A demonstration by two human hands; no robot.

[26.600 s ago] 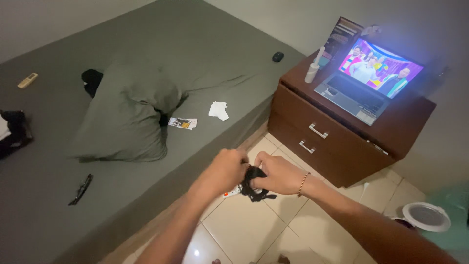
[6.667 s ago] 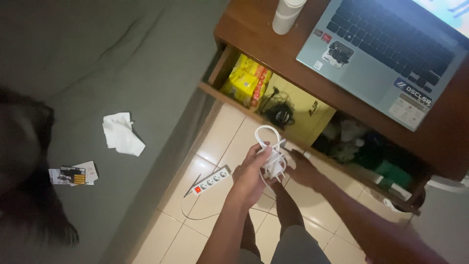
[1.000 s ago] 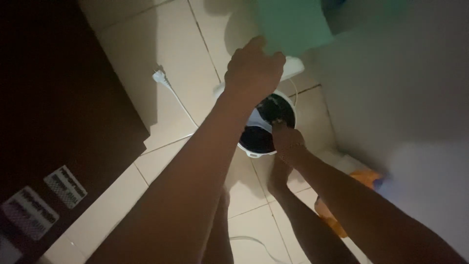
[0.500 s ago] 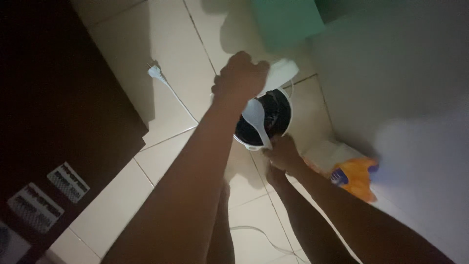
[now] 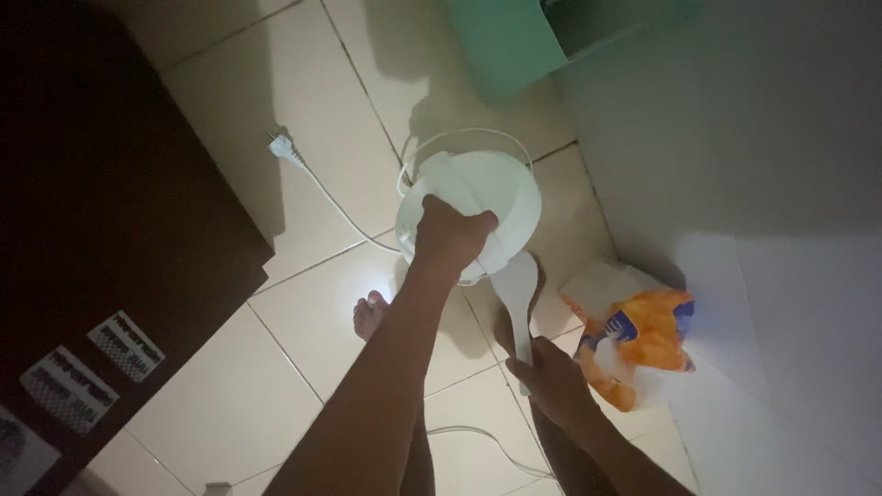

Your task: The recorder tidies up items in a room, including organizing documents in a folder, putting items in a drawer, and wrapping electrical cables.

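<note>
Fingers of the left hand (image 5: 452, 237) were curled tight over the near rim of a white rice cooker (image 5: 470, 213), clamped on its lid edge w/ the knuckles up. The cooker stood on the pale tile floor (image 5: 211, 386), centre frame, close to the wall (image 5: 790, 184) at 3 o'clock. Right hand (image 5: 551, 378) was closed round the handle of a white rice paddle (image 5: 514, 292), blade pointing up toward 12, its tip just beside the cooker's lower right edge.

Judging by looks: the cooker seemed rigid plastic shell, probably light-to-moderate if the inner pot was empty, smooth and a bit slippery at the rim. Safer hold would likely be the thin wire-like carry handle (image 5: 459, 138) arcing over the far side at 12, not the lid edge, which could pop loose. The paddle looked stiff, very light, easy in one hand.

Further out: a white cord and plug (image 5: 287, 152) trailed off at 10 o'clock, unplugged, approx. a trip/snag risk. An orange and white bag (image 5: 634, 335) lay soft and crumpled at 4 o'clock. A bare foot (image 5: 370, 314) showed at 7, a dark cabinet (image 5: 101, 230) at 9, a green box (image 5: 514, 41) at 12.
</note>
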